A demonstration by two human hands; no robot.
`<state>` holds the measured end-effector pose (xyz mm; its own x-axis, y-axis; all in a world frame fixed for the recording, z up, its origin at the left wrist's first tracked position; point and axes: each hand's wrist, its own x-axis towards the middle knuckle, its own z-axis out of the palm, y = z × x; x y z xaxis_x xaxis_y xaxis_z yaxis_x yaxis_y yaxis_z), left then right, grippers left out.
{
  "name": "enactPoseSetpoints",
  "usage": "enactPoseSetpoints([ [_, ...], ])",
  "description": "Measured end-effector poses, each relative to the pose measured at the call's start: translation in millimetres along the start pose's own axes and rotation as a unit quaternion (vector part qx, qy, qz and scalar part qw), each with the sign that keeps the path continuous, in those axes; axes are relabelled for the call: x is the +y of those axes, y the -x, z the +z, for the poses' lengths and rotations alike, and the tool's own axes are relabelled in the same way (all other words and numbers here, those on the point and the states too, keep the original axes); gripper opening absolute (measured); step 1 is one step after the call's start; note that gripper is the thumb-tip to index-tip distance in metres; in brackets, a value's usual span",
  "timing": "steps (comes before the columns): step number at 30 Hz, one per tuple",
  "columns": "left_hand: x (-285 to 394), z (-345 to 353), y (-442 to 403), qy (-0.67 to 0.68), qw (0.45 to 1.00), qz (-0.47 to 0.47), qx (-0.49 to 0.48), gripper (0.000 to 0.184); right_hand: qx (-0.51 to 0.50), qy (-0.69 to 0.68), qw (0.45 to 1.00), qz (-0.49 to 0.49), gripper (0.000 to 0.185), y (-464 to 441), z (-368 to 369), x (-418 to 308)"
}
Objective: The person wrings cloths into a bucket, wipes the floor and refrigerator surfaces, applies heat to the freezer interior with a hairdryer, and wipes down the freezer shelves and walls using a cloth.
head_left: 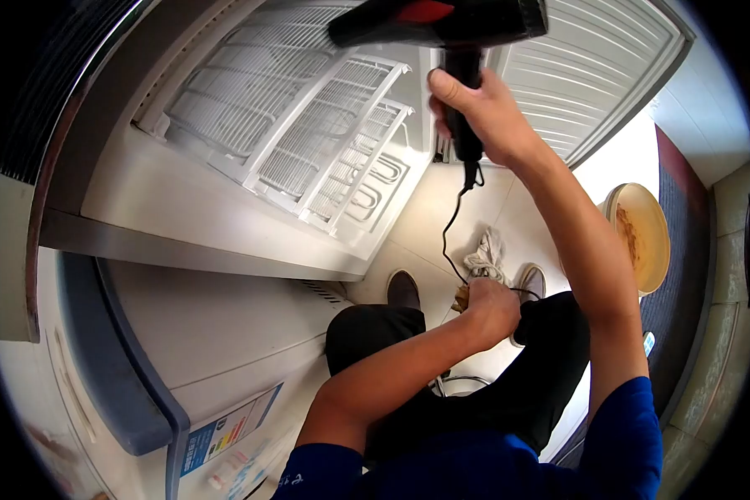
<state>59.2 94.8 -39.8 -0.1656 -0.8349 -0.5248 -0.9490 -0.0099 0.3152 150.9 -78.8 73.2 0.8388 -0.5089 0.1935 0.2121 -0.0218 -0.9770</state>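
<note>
My right hand [485, 112] is wrapped round the handle of a black hair dryer [475, 21] with a red patch on its side. The dryer's nozzle points left, toward the wire shelves [308, 133] of an open freezer [225, 225]. From the handle, a black cord [448, 237] hangs down to my left hand [493, 310], which is closed around it above my knees. A small yellowish-brown thing [461, 298] shows at the left hand's edge; its kind is unclear. Just beyond that hand, a crumpled whitish cloth [487, 254] lies on the tiled floor.
The ribbed freezer door [583, 67] stands open at the upper right. On the right is a cream tub [646, 233] with brownish matter inside, near a dark mat [687, 225]. A white appliance with a grey-blue edge [133, 375] stands at lower left. My shoes [404, 289] are on the floor.
</note>
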Motion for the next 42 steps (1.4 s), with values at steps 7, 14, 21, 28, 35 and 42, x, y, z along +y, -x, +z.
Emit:
enactPoseSetpoints([
  [7,0.7,8.7,-9.3,-0.02,1.0,0.001,0.0,0.04,0.091,0.171,0.981,0.03,0.049,33.5,-38.4,25.8],
  [14,0.8,3.2,-2.1,-0.008,1.0,-0.013,-0.005,0.04,0.108,0.251,0.962,-0.026,0.049,56.6,-42.2,57.2],
  [21,0.1,9.3,-7.1,-0.021,1.0,-0.018,0.005,0.04,0.103,0.225,0.964,0.096,0.051,70.2,-47.5,81.7],
  [28,-0.2,9.6,-2.6,-0.045,0.999,0.02,-0.005,0.029,0.107,0.214,0.956,0.167,0.052,74.1,-50.3,106.2],
  [35,-0.1,6.6,-1.0,-0.035,0.999,0.025,-0.001,0.022,0.03,0.271,0.94,0.208,0.06,77.6,-38.9,124.4],
  [42,-4.2,13.6,3.9,-0.06,0.994,0.042,0.087,0.037,-0.129,0.169,0.951,0.223,0.057,88.0,-24.4,133.5],
])
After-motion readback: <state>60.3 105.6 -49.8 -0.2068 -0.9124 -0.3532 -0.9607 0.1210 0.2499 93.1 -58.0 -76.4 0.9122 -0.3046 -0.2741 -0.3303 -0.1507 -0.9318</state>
